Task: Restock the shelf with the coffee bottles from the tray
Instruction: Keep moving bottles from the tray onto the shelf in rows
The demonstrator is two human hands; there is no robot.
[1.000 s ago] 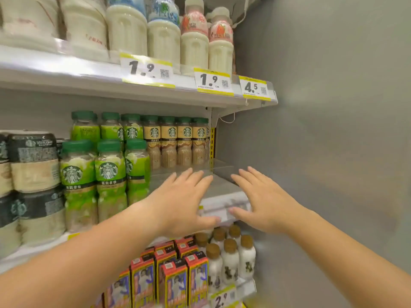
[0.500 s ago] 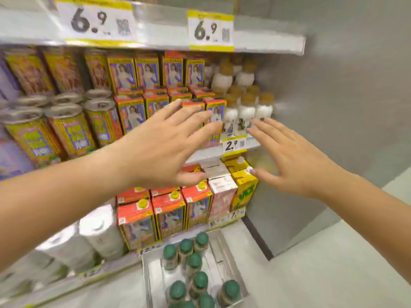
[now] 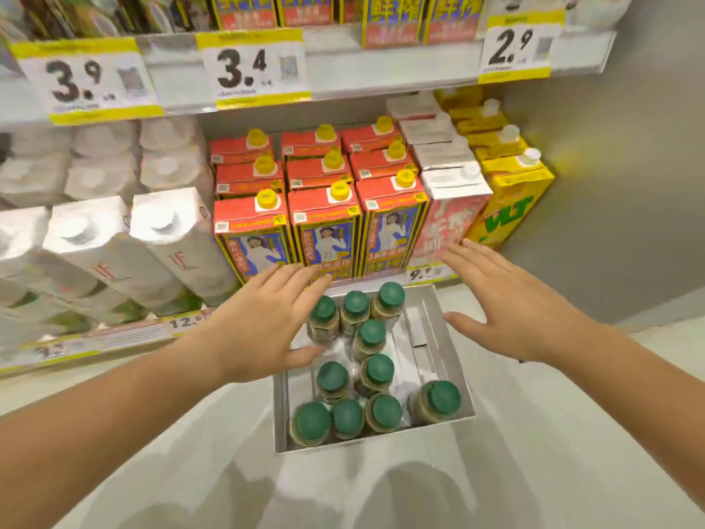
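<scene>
A grey cardboard tray (image 3: 456, 360) sits on the floor in front of the bottom shelf. Several coffee bottles with green caps (image 3: 375, 370) stand upright in it, mostly along its left and near sides. My left hand (image 3: 263, 322) hovers flat over the tray's far left corner, fingers spread, holding nothing. Above the tray's right rim my right hand (image 3: 507, 299) is also flat and empty. Neither hand touches a bottle.
The bottom shelf behind the tray holds red cartons with yellow caps (image 3: 324, 219), a pink-and-white carton (image 3: 450, 215), yellow cartons (image 3: 511, 200) and white cartons (image 3: 114, 246) on the left. A grey wall (image 3: 629, 185) closes off the right. Pale floor (image 3: 534, 452) lies around the tray.
My view has dropped from the upper coffee shelf down to the floor tray. Both hands have come down with it and now hover over the tray, still empty.
</scene>
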